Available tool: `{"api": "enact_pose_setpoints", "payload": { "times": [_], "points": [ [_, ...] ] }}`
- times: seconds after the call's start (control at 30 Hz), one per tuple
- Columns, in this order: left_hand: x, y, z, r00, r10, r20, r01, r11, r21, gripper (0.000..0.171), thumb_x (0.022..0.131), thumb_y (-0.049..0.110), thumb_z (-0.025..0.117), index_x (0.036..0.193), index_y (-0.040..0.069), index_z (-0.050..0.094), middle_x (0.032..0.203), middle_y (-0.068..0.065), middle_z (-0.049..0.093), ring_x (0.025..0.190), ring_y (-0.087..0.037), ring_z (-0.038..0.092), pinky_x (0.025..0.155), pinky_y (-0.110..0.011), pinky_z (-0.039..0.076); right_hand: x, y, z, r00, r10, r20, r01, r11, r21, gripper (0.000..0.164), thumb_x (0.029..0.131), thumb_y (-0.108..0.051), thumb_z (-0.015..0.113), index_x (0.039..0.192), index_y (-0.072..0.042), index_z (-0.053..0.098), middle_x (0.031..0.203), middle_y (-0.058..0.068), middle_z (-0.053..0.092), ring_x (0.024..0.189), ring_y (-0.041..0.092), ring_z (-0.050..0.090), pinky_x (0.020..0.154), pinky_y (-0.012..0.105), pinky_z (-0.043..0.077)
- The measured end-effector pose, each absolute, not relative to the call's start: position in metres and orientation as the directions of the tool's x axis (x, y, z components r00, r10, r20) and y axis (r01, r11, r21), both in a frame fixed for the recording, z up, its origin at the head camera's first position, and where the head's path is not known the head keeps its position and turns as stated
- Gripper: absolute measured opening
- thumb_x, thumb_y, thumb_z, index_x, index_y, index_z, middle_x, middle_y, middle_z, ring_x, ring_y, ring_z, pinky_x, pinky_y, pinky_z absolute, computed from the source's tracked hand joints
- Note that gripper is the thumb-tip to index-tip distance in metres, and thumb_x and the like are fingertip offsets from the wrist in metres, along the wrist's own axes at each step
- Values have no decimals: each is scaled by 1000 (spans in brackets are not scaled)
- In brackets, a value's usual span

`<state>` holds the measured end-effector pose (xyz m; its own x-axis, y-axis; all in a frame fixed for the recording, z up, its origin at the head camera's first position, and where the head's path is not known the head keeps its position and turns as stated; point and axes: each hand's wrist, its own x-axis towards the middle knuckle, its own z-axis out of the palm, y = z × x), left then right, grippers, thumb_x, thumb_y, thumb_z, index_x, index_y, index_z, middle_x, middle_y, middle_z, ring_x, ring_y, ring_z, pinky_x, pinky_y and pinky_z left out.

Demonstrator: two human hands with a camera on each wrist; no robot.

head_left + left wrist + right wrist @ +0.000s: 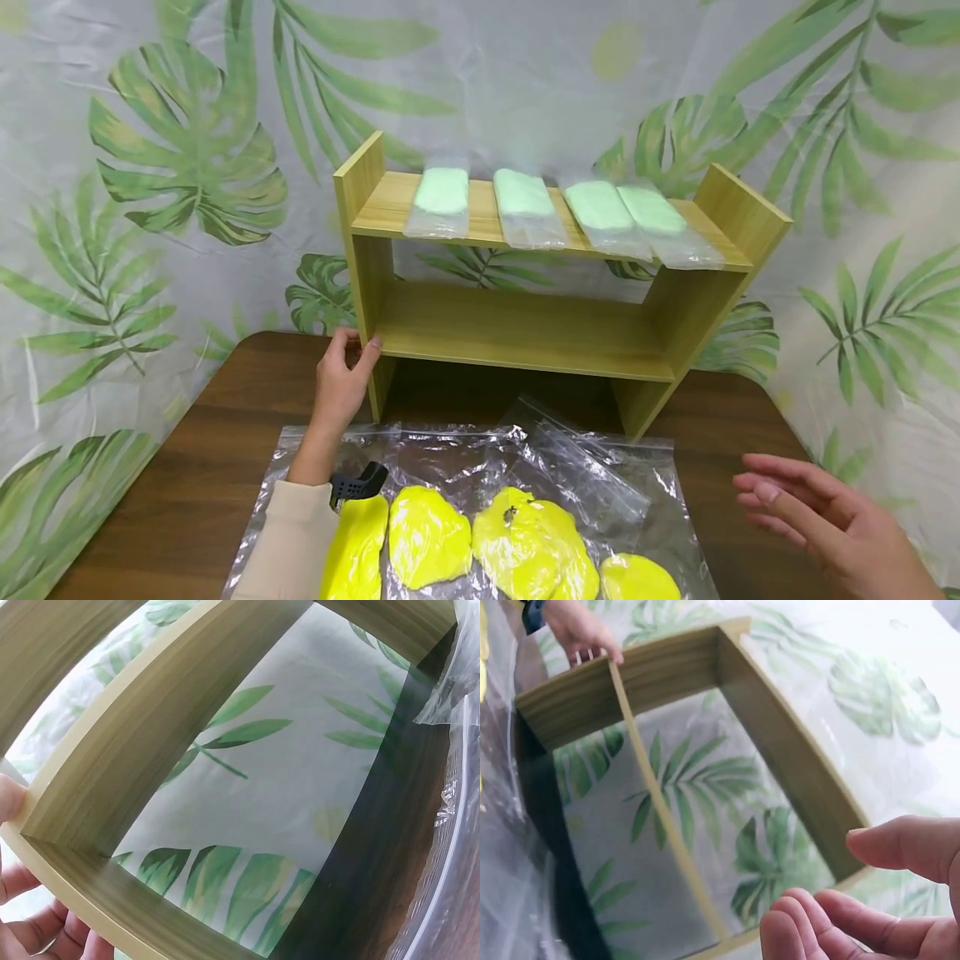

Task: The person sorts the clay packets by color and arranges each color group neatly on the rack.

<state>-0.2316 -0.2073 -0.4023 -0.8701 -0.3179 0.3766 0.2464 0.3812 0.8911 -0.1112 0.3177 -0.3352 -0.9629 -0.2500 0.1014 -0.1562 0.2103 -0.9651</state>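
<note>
My left hand (347, 375) grips the left side panel of a small two-tier wooden shelf (517, 325), level with its middle board. In the left wrist view the thumb lies at the panel's front edge and the fingers (45, 930) sit on the outer side. The shelf stands upright on the table. Off to its right, my right hand (832, 525) hovers with nothing in it, thumb and fingers apart and loosely bent. Several clear bags with pale green slabs (442, 192) lie side by side on the top board, their ends overhanging its front edge.
In front of the shelf, clear plastic bags (442, 454) spread over the dark wooden table (172, 483). Several flattened yellow lumps (427, 537) lie there, near my left forearm. A leaf-patterned cloth (525, 75) hangs close behind the shelf.
</note>
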Motion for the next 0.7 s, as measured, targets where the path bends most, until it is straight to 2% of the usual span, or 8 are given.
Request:
{"api": "enact_pose_setpoints", "payload": {
  "times": [0.13,0.3,0.47,0.53,0.7],
  "points": [
    [-231,-207,-403,-870,-322,374,245,377,893,34,95,35,60,111,6,53,105,-11,58,93,-17,50,71,-25,41,-104,321,-361,-988,-156,7,-20,88,-996,31,101,-2,46,126,-13,59,111,7,69,98,23,67,79,32,54],
    [-230,-207,-402,-864,-327,381,248,383,890,33,95,34,60,110,5,54,103,-11,58,91,-22,51,69,-23,40,-103,322,-382,-990,-11,-138,137,51,-989,23,99,-14,54,117,-23,65,106,2,71,94,23,69,76,31,55],
    [-231,-206,-402,-862,-327,388,250,391,886,32,96,33,59,110,5,54,102,-11,59,91,-20,51,69,-23,40,-105,329,-403,-969,19,-245,246,69,-967,17,98,-24,57,113,-30,65,105,-1,71,95,22,69,77,32,55],
    [-231,-205,-402,-860,-328,391,254,390,885,31,96,32,59,110,5,54,102,-11,59,90,-19,51,69,-24,40,-107,330,-413,-950,27,-310,311,95,-946,20,98,-29,57,117,-28,62,108,0,71,97,20,68,79,33,55],
    [-231,-203,-403,-849,-343,403,265,384,885,30,95,31,60,109,5,55,100,-10,61,88,-18,53,69,-23,41,-113,331,-437,-902,71,-426,431,125,-893,59,95,-39,60,140,-5,45,116,8,67,101,19,66,84,37,53]
  ]
}}
